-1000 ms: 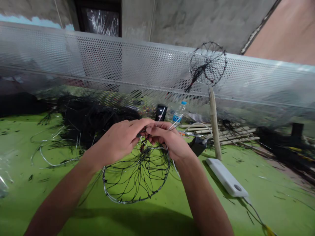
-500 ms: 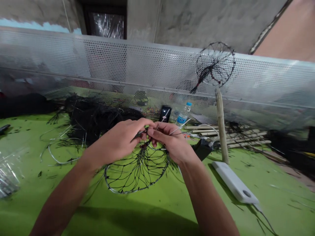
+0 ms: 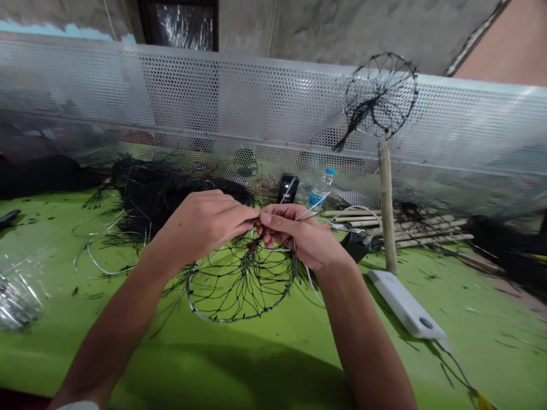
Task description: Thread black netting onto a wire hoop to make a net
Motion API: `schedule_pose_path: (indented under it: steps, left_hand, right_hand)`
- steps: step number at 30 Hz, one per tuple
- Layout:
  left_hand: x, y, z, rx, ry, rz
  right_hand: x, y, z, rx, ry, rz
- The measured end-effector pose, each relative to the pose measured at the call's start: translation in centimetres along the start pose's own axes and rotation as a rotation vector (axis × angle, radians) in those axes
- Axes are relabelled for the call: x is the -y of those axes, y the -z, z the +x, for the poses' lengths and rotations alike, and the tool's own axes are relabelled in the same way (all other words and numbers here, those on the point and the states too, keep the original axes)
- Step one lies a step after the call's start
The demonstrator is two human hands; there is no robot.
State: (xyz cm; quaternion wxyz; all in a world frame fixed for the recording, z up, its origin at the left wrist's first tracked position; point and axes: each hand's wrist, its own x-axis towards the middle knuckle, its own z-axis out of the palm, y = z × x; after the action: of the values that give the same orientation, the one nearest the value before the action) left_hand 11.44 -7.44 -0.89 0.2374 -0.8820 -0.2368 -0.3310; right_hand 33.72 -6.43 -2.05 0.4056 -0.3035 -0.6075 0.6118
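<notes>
A black knotted net (image 3: 245,279) on a round wire hoop (image 3: 239,320) lies below my hands on the green tabletop. Its cords gather upward to a dark bundle with a reddish tie. My left hand (image 3: 209,219) is closed, fingertips pinching the black cord just above that bundle. Touching them, the thumb and fingers of my right hand (image 3: 305,233) pinch the same cord. Thin pale wire ends (image 3: 314,206) stick out past my right fingers. The exact spot between the fingertips is partly hidden.
Black netting (image 3: 158,196) is heaped at back left. Behind stand a phone (image 3: 287,189) and a water bottle (image 3: 321,189). To the right are a white power bank (image 3: 405,304), an upright wooden stick (image 3: 387,210) with a finished-looking hoop net (image 3: 382,97), and bamboo sticks (image 3: 431,234). Clear plastic (image 3: 19,296) lies left.
The view has shifted slightly, so the background sits higher. My left fingers have straightened and drawn together against my right fingertips. The hoop net has moved slightly up and right in view.
</notes>
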Motion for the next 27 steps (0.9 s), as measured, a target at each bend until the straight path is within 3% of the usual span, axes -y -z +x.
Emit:
schedule_pose_path:
  steps: [13,27]
  left_hand:
    - [0.5,-0.6,-0.2,-0.035,0.030,-0.077]
    - [0.4,0.3,0.4,0.109,0.615,-0.830]
  right_hand:
    - [-0.1,-0.5,-0.1,-0.021,0.169,-0.246]
    - [-0.5,-1.6,-0.5,0.020,0.353,-0.481]
